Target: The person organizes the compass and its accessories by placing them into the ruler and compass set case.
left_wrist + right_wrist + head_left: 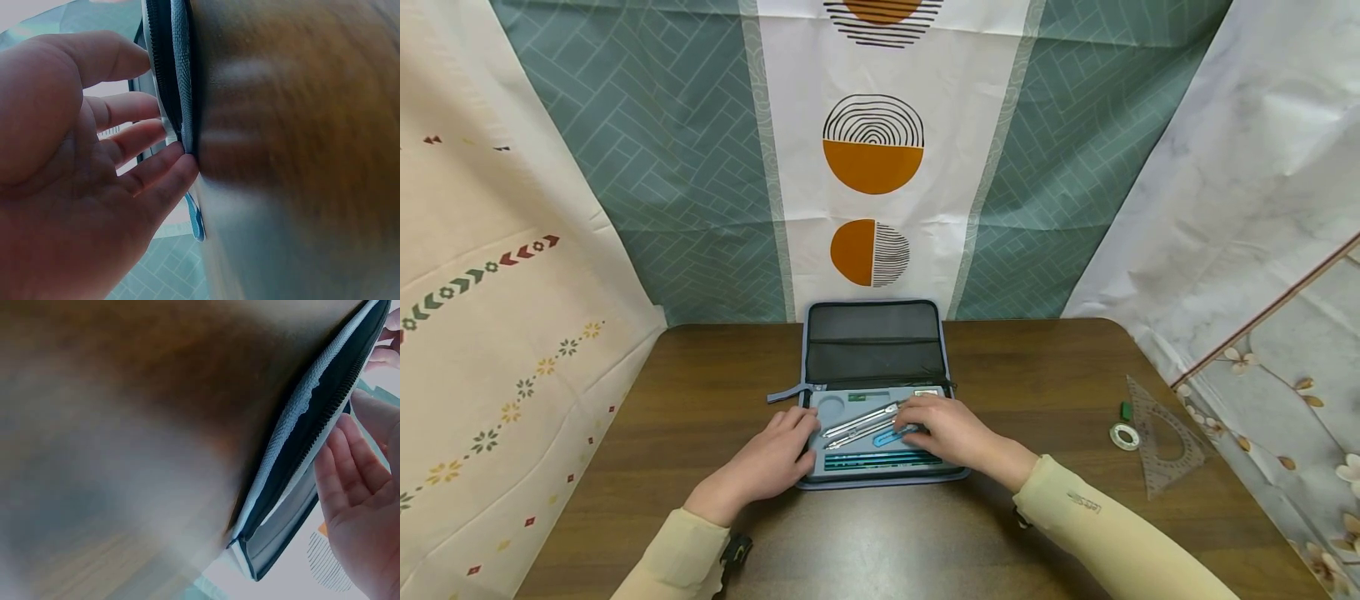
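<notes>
The case [830,410] is grey-blue, the table [1022,367] wood-grained brown, the sleeves [1105,517] cream.

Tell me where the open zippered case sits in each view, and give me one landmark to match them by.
Head: the case lies open, a little below the picture's centre.
Left wrist: its zippered edge runs steeply down the upper middle.
Right wrist: its edge slants from the top right corner down towards the lower middle.
Shared landmark: the brown table.

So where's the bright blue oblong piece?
In the head view, the blue piece lies in the light grey tray, just left of the right hand, between the silver metal compasses and the dark green pencils.
</notes>
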Demonstrator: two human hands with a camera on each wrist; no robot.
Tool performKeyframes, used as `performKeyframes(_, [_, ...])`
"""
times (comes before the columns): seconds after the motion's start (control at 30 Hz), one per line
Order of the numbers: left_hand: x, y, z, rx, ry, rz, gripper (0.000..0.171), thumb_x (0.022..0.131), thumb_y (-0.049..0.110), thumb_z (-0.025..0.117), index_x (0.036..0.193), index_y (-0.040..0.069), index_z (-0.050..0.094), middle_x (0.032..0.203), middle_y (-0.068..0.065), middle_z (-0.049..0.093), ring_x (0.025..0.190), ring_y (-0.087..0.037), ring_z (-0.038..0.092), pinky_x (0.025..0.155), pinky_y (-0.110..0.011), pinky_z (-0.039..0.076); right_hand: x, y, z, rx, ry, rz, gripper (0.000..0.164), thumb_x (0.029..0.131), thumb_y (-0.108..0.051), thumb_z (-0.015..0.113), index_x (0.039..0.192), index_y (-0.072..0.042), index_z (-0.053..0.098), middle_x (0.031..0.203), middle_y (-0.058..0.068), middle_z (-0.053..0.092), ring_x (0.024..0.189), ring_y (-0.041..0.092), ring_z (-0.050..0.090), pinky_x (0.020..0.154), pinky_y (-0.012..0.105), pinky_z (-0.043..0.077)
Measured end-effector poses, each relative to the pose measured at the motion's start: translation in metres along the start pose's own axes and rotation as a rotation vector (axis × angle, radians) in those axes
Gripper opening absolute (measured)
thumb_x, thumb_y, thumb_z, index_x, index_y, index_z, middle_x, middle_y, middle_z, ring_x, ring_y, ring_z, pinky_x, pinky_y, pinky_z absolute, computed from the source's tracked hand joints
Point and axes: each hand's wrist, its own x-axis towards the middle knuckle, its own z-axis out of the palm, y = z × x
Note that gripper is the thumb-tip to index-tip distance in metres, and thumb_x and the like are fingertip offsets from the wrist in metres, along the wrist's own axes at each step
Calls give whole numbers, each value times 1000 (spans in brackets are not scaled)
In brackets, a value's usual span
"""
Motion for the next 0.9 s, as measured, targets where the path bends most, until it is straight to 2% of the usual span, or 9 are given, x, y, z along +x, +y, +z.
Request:
performKeyframes(0.17, [0, 3, -2, -10, -29, -29, 39, 104, 11, 68, 141, -2, 63, 156, -24, 53, 139, -41, 51, 115, -57, 48, -13, 2, -4, 22, 5, -4, 32, 100, -17, 84, 132, -14, 79, 134, 1, 75, 126, 21, 70, 103, 45, 59])
performKeyframes(0.33, [-1, 4, -4, 5, -34, -33, 39, 105, 10, 68, 143, -2, 62, 156, -23, 53, 140, -40, 51, 115, -56, 48, -30, 8, -12, 33, 33, 16, 38, 100, -17, 84, 136, -13, 77, 139, 1, 72, 129, 22, 68, 103, 48, 59])
performKeyframes(0.6, [-2, 4, -4, -1, -36, -40, 40, 105, 11, 69, 143, -2, 62, 156, -23, 53, 140, -40, 51, 115, -56, 48, -57, 25, -27, -7, 39, 145, 42, 100, -21, 84, 140, -12, 75, 144, 3, 71, 134, 25, 66, 107, 52, 56])
performKeyframes(0.73, [-1, 2, -1, -2, -13, -21, 39, 104, 10, 69, 141, -1, 63, 154, -23, 54, 138, -40, 52, 113, -57, 49, -70, 37, -32, -56, 60, 194, 44, 100, -20, 84, 142, -10, 74, 146, 6, 70, 137, 29, 65, 109, 55, 54])
performKeyframes(0.9, [0, -4, 5, -3, 34, 24, 38, 102, 11, 68, 138, -1, 64, 151, -24, 56, 135, -42, 53, 110, -60, 51, -88, 49, -40, -124, 93, 206, 48, 99, -17, 84, 145, -5, 72, 150, 14, 67, 141, 38, 61, 116, 61, 46])
